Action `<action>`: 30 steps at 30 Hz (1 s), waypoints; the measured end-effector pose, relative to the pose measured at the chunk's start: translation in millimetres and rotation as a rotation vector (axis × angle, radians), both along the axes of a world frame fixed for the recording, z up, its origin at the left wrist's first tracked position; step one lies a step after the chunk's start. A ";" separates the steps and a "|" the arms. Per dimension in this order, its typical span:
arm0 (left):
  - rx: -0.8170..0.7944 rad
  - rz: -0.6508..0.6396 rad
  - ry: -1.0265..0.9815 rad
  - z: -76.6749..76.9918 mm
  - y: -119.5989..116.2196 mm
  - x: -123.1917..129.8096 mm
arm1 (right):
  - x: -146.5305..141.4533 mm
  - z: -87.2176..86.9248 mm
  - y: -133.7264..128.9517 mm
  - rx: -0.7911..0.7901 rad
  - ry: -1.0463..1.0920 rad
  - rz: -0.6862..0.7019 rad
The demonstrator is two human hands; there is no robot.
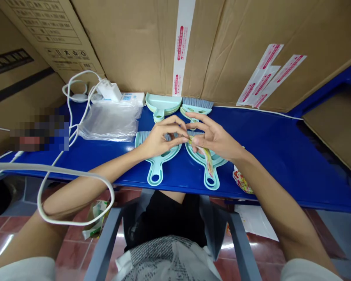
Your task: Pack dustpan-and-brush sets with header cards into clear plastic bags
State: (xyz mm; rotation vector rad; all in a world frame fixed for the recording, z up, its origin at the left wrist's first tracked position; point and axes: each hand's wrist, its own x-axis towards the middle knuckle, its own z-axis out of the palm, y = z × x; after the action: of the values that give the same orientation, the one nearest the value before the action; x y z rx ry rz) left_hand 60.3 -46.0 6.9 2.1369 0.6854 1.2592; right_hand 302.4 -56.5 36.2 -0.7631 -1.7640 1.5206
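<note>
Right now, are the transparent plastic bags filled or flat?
Flat: the transparent plastic bags lie thin and wrinkled on the blue table, without bulges.

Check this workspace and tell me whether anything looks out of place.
A white cable loops past the front edge of the table and crosses the left forearm in view, untidy near a working arm; contact is unclear. Crumpled packaging lies on the floor, perhaps dropped.

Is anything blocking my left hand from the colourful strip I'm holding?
Nothing visible: the left hand is at the upper end of the colourful strip, which the right hand holds over a brush-and-dustpan set.
</note>
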 end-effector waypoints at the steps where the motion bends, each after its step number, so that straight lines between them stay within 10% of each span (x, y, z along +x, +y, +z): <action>1: -0.026 0.029 -0.017 0.9 1.9 -2.0 | 0.0 1.5 -0.5 -0.011 0.018 -0.007; 7: -0.079 0.236 -0.171 9.0 22.2 -25.4 | 10.7 13.3 5.0 -0.035 0.041 -0.204; 12: -0.169 0.166 -0.186 10.1 27.3 -27.8 | 12.9 3.1 11.8 0.138 -0.085 -0.435; 30: -0.267 0.009 -0.357 13.4 31.2 -29.4 | 11.8 -0.3 12.8 0.376 0.097 -0.514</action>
State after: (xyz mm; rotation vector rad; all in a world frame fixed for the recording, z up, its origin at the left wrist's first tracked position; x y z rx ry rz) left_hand 31.0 -14.9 20.3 1.6429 0.6651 1.4187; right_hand 314.2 -43.7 35.9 -0.8474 -1.5589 0.8438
